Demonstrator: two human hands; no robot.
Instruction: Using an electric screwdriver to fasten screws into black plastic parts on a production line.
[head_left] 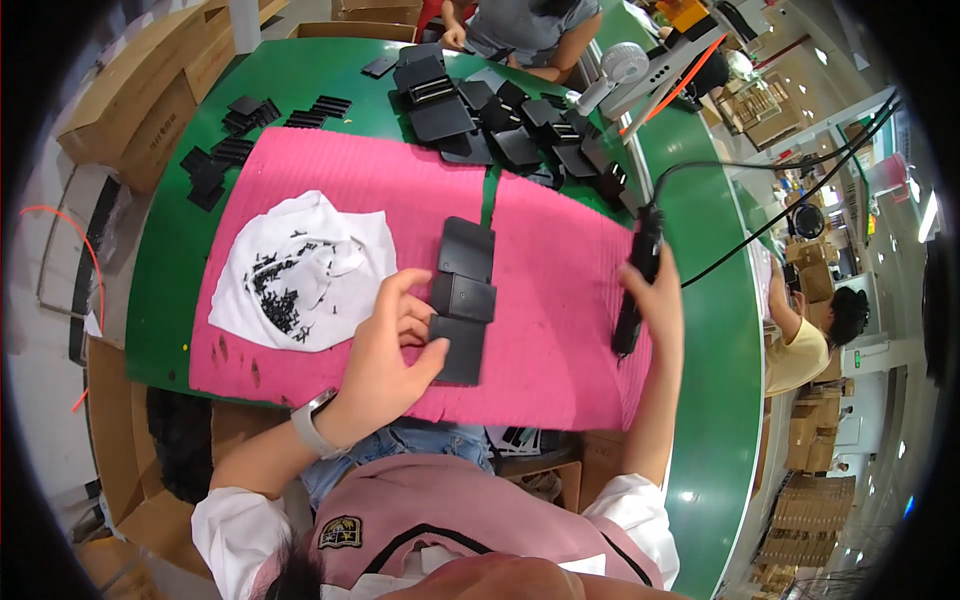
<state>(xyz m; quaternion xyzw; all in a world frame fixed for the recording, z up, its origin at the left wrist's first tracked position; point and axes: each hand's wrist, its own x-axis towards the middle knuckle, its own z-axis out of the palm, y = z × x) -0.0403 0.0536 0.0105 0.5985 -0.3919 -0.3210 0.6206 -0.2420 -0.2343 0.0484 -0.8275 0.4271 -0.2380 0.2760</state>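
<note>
A black three-section plate assembly [463,300], with a small screw in its middle section, lies on the pink ribbed mat [560,300]. My left hand [392,345] grips its left edge, with the fingers curled and the thumb against the lower section. To the right, my right hand [655,300] is wrapped around a corded black electric screwdriver [640,270]. The screwdriver's tip points down over the mat, apart from the plates. Beside my left hand, small black screws [280,308] lie in a heap on a crumpled white cloth [350,235].
Stacked black plate parts [440,115] cover the far side of the green table [160,320]. Smaller black pieces [205,175] lie at far left. A white fan [625,62] stands at far right. Another person [530,35] sits opposite. The screwdriver's cable [740,165] runs off to the right.
</note>
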